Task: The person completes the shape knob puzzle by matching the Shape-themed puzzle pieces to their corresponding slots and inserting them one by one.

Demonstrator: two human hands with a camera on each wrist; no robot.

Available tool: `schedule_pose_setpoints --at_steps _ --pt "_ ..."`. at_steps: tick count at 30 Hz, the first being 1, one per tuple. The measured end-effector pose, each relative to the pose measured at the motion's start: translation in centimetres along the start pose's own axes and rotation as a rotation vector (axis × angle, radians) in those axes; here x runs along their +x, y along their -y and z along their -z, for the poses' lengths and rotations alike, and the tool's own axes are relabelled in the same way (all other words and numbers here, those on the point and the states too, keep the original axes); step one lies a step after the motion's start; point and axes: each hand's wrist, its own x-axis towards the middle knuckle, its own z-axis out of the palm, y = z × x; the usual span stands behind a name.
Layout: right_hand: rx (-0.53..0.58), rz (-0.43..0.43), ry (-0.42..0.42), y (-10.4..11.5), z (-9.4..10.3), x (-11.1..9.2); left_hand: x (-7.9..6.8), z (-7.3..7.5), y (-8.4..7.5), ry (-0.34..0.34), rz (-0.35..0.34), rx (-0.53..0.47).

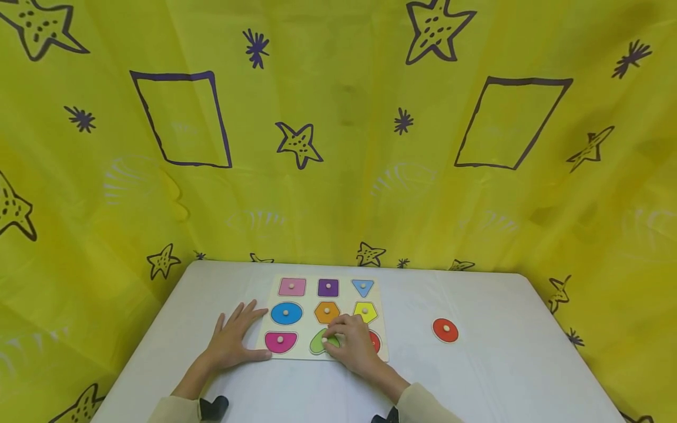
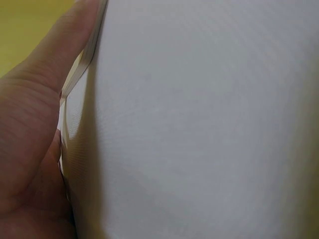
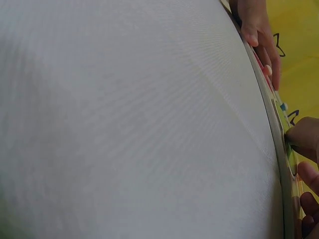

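Note:
A pale shape-puzzle board (image 1: 304,352) lies on the table with several knobbed pieces on it. My right hand (image 1: 355,346) pinches the white knob of the green piece (image 1: 316,343) in the front row, which lies on the board, perhaps slightly lifted; I cannot tell. At the board's left edge, my left hand (image 1: 231,341) has its fingers spread, thumb touching the front left corner. The left wrist view shows that thumb (image 2: 55,55) against the board's side. Behind my right hand, a red round area (image 1: 375,341) of the board is partly hidden.
A red round piece (image 1: 445,331) with a knob lies on the white table (image 1: 492,364), right of the board. The board also bears a blue oval (image 1: 293,316), an orange hexagon (image 1: 321,314) and a magenta half-round piece (image 1: 288,342). A yellow curtain (image 1: 338,205) hangs behind the table.

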Motion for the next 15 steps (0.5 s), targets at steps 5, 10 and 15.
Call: schedule_pose_setpoints --at_steps 5,10,15 --pt "-0.005 0.02 -0.015 0.02 0.0 -0.11 0.01 0.01 0.02 0.004 0.002 0.005" --pt "0.004 0.041 -0.025 -0.02 0.09 -0.17 0.0 0.18 -0.2 0.003 0.001 -0.005" --pt "0.008 0.016 0.002 -0.06 0.24 -0.16 0.01 0.26 -0.29 0.001 -0.001 -0.006"
